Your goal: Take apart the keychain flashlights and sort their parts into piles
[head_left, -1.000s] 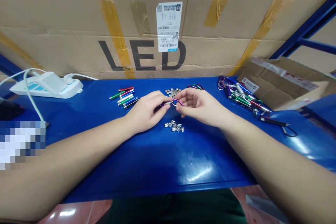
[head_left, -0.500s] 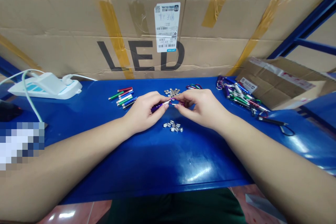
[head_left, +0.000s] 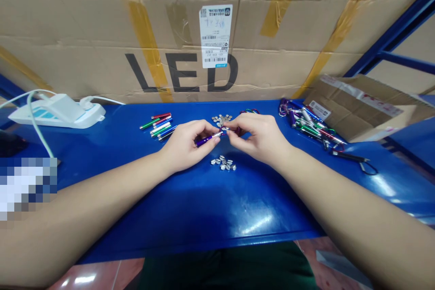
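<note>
My left hand (head_left: 186, 146) is closed around a small purple flashlight (head_left: 203, 140), its silver end pointing right. My right hand (head_left: 260, 136) pinches a purple-red carabiner (head_left: 223, 132) at that silver end; its fingers hide most of the clip. Just beyond the fingertips lies a cluster of flat button cells (head_left: 221, 119). Nearer to me is a small pile of silver end caps (head_left: 223, 163). Several coloured flashlight tubes (head_left: 161, 126) lie left of my left hand. Behind my right hand, more coloured carabiners (head_left: 250, 111) partly show.
At the right, a heap of flashlights with carabiners (head_left: 314, 129) lies against an open cardboard box (head_left: 360, 104). A white power strip (head_left: 68, 115) with cables sits at the left. A large carton (head_left: 190, 31) stands behind the blue table (head_left: 204, 217).
The right fingers have shifted slightly along the carabiner, now covering more of it, close to the flashlight's silver end. The left hand keeps its grip.
</note>
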